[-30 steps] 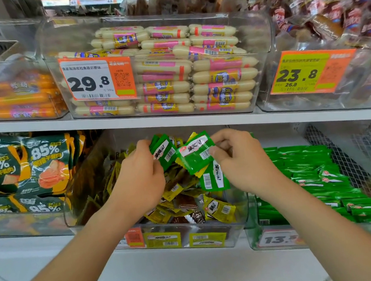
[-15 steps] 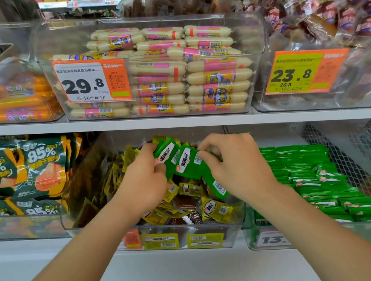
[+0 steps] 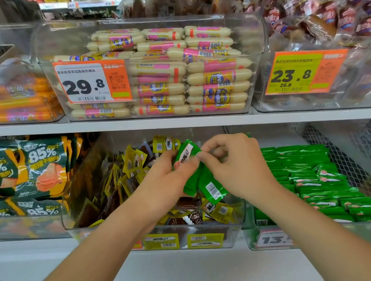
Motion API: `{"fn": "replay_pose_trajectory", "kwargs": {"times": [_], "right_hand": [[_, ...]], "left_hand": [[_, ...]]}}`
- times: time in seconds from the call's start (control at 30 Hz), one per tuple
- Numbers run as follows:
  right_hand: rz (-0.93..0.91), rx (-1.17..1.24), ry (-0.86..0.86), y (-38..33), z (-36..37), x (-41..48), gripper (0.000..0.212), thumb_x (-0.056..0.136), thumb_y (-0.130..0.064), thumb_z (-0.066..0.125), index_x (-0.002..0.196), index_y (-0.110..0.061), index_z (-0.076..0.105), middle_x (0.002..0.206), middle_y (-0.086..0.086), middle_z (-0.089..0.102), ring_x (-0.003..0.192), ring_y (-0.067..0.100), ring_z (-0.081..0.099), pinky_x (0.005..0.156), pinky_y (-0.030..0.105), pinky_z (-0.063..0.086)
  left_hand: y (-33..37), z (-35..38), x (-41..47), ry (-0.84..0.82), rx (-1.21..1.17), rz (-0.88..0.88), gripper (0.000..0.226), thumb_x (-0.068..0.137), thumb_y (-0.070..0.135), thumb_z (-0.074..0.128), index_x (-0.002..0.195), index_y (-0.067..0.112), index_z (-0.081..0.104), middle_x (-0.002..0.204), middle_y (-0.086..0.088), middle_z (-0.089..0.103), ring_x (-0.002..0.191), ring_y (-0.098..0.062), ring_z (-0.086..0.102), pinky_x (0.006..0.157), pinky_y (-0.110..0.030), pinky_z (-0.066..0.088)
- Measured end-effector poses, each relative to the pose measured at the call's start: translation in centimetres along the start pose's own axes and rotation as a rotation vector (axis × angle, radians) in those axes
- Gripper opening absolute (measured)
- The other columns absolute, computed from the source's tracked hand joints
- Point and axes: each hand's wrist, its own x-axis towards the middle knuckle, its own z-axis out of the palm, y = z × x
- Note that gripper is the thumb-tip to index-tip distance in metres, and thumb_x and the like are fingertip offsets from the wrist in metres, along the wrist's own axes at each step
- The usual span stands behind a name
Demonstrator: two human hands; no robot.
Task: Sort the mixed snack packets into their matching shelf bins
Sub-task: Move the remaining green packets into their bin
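Many yellow and brown packets point(image 3: 132, 166): they fill the clear middle bin point(image 3: 230, 233) right under your hands. Anything you drop lands among them and gets lost in the mix.
Left hand point(image 3: 162, 181): fingers are curled with the thumb pressing on the top of the green packets point(image 3: 202, 181). It's a thin pinch on slick film and looks likely to slide.
Green packets: a small bunch, held between both your hands above the middle bin and not in any bin yet. The count is unclear because they overlap. The lowest one hangs down, barcode showing. It looks the loosest, so it's probably first to fall if you shift your grip.
Right hand point(image 3: 238, 166): fingers are curled and the fingertips pinch the bunch's upper edge. If you release one hand before the other has the whole bunch, it probably fans apart.
Green bin point(image 3: 251, 239): sits just right of the middle bin, with neat rows of the same green packaging. A low carry could snag the hanging packet on the wall between the bins. A toss would scatter the rows.
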Motion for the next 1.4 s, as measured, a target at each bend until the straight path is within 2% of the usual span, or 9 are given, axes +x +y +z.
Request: {"fn": "replay_pose_trajectory", "kwargs": {"times": [0.3, 0.4, 0.47, 0.6, 0.77, 0.9, 1.03, 1.23, 1.4], "right_hand": [[0.139, 0.347, -0.022, 0.1, -1.1, -0.5, 0.031, 0.102, -0.012, 0.065, 0.131, -0.023, 0.069, 0.103, -0.011, 0.072, 0.087, -0.004, 0.068, 0.073, 0.009, 0.052], [0.155, 0.374, 0.046, 0.2, 0.3, -0.8, 0.035, 0.098, -0.009, 0.068, 0.13, -0.024, 0.069, 0.114, -0.01, 0.072, 0.094, 0.008, 0.072, 0.079, 0.028, 0.062], [0.155, 0.337, 0.154, 0.1, 0.7, -0.9, 0.032, 0.095, -0.012, 0.072, 0.124, -0.025, 0.073, 0.105, -0.01, 0.074, 0.088, 0.014, 0.072, 0.079, 0.042, 0.062], [0.098, 0.161, 0.176, -0.8, 0.8, -2.1, 0.036, 0.094, -0.029, 0.076, 0.129, -0.026, 0.07, 0.112, -0.015, 0.069, 0.1, 0.0, 0.064, 0.091, 0.028, 0.055], [0.276, 0.238, -0.018, -2.0, 0.9, -3.4, 0.024, 0.109, -0.039, 0.047, 0.11, -0.017, 0.057, 0.09, -0.006, 0.06, 0.08, 0.01, 0.058, 0.066, 0.031, 0.043], [0.427, 0.717, -0.2, -1.9, 0.1, -4.4, 0.024, 0.104, -0.023, 0.051, 0.125, -0.035, 0.05, 0.111, -0.003, 0.074, 0.106, 0.026, 0.072, 0.093, 0.058, 0.059], [0.457, 0.751, -0.176, -0.5, -2.7, -4.2, 0.036, 0.097, -0.008, 0.061, 0.127, -0.029, 0.057, 0.11, -0.002, 0.076, 0.1, 0.019, 0.075, 0.089, 0.052, 0.062], [0.171, -0.079, -0.158, 4.7, -8.6, -3.5, 0.054, 0.097, -0.011, 0.06, 0.145, -0.024, 0.038, 0.108, 0.004, 0.065, 0.072, 0.016, 0.061, 0.05, 0.023, 0.042], [0.072, -0.396, -0.36, 10.1, -9.1, -3.2, 0.067, 0.095, -0.007, 0.062, 0.154, -0.021, 0.034, 0.141, 0.012, 0.052, 0.111, 0.024, 0.058, 0.09, 0.035, 0.048]], "left_hand": [[-0.4, -0.3, 0.4, 0.126, -0.025, -0.06, 0.049, 0.1, -0.004, 0.058, 0.141, 0.021, 0.049, 0.116, -0.003, 0.074, 0.102, -0.026, 0.075, 0.089, -0.048, 0.063], [0.3, 0.7, 0.0, 0.089, -0.228, -0.098, 0.048, 0.099, -0.014, 0.045, 0.137, 0.013, 0.053, 0.117, -0.014, 0.074, 0.109, -0.034, 0.071, 0.093, -0.053, 0.06], [0.5, 1.4, -0.1, 0.088, -0.436, -0.133, 0.052, 0.094, -0.013, 0.035, 0.139, 0.006, 0.052, 0.126, -0.026, 0.068, 0.115, -0.042, 0.066, 0.098, -0.061, 0.055], [0.7, 2.5, -0.5, 0.109, -0.559, -0.084, 0.039, 0.1, 0.004, 0.036, 0.132, 0.005, 0.058, 0.125, -0.027, 0.068, 0.112, -0.04, 0.068, 0.104, -0.062, 0.051], [0.2, 4.1, -0.6, 0.177, -0.409, 0.027, 0.024, 0.106, 0.022, 0.046, 0.12, 0.024, 0.064, 0.109, -0.006, 0.077, 0.104, -0.022, 0.073, 0.094, -0.048, 0.055], [1.0, 4.7, -0.7, 0.102, -0.168, -0.036, 0.051, 0.086, 0.052, 0.052, 0.132, 0.034, 0.062, 0.133, -0.003, 0.067, 0.128, -0.026, 0.06, 0.111, -0.051, 0.042], [2.2, 5.3, -1.5, 0.064, 0.273, 0.125, 0.023, 0.104, 0.04, 0.038, 0.111, 0.036, 0.06, 0.118, 0.009, 0.057, 0.114, -0.011, 0.055, 0.096, -0.039, 0.045], [0.3, 6.1, -1.2, 0.044, 0.772, 0.364, 0.034, 0.099, 0.021, 0.055, 0.132, 0.029, 0.059, 0.12, 0.009, 0.056, 0.094, -0.009, 0.058, 0.093, -0.036, 0.053], [-0.3, 7.6, -0.7, 0.046, 0.973, 0.434, 0.048, 0.096, 0.053, 0.048, 0.139, 0.03, 0.048, 0.125, 0.008, 0.05, 0.108, -0.017, 0.056, 0.098, -0.047, 0.05]]}}
